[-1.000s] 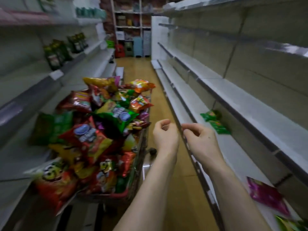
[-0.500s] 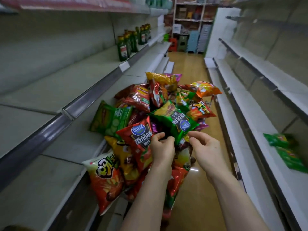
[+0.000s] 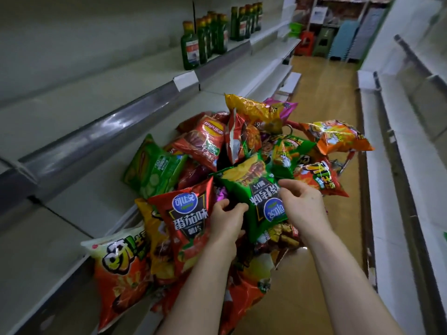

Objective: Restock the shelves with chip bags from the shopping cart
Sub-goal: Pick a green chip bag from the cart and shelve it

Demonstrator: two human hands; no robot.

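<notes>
A heap of chip bags fills the shopping cart, of which only a bit of red frame [image 3: 348, 157] shows. On top lies a green chip bag [image 3: 251, 187] with a blue oval logo. My left hand [image 3: 227, 222] grips its left edge, fingers curled, next to a red tomato-flavour bag [image 3: 191, 221]. My right hand [image 3: 301, 209] pinches the green bag's right side from above. An orange bag [image 3: 335, 137], a yellow bag [image 3: 254, 111] and a green cucumber bag [image 3: 151, 169] lie around it.
A long grey shelf [image 3: 101, 131] runs along the left, close to the cart, with green bottles [image 3: 205, 37] further back. White shelves [image 3: 391, 180] line the right. The wooden aisle floor [image 3: 324, 83] leads to stools and racks at the far end.
My view has swung left from the right-hand shelves onto the cart. Both hands have come down onto the green chip bag and taken hold of it.
</notes>
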